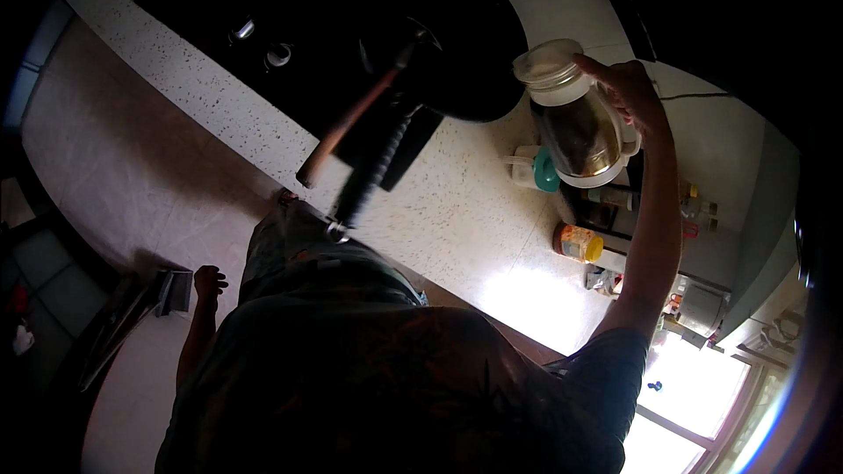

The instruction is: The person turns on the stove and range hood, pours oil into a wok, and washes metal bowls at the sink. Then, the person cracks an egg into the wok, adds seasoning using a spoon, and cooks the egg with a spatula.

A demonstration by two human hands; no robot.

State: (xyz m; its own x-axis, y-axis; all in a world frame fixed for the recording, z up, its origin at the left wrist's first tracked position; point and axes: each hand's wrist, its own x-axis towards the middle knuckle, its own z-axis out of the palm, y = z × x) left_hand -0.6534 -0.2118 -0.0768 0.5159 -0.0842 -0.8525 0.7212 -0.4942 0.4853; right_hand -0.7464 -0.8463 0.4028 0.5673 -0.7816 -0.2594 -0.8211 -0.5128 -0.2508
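Right hand (pixel 628 96) grip pinching jug (pixel 580 136), above tabletop (pixel 465 211); long axis lid upper-left, base lower-right. Left hand (pixel 211 283) fingers loosely spread. Black pan (pixel 492 79) crowds lid side; green-lidded container (pixel 536 168) beside base.

Right arm (pixel 657 219) is stuck way out, running up the right side of the frame, elbow only a bit bent. The right hand (pixel 630 92) sits upper right, thumb (pixel 587 64) poking out toward the middle, fingers bent in a proper grip. Left arm (pixel 197 338) just kinda hangs off the torso (pixel 386 386) at lower left, mostly in shadow. Left hand (pixel 211 283) is loose, fingers slightly curled with gaps between them, palm hard to make out.
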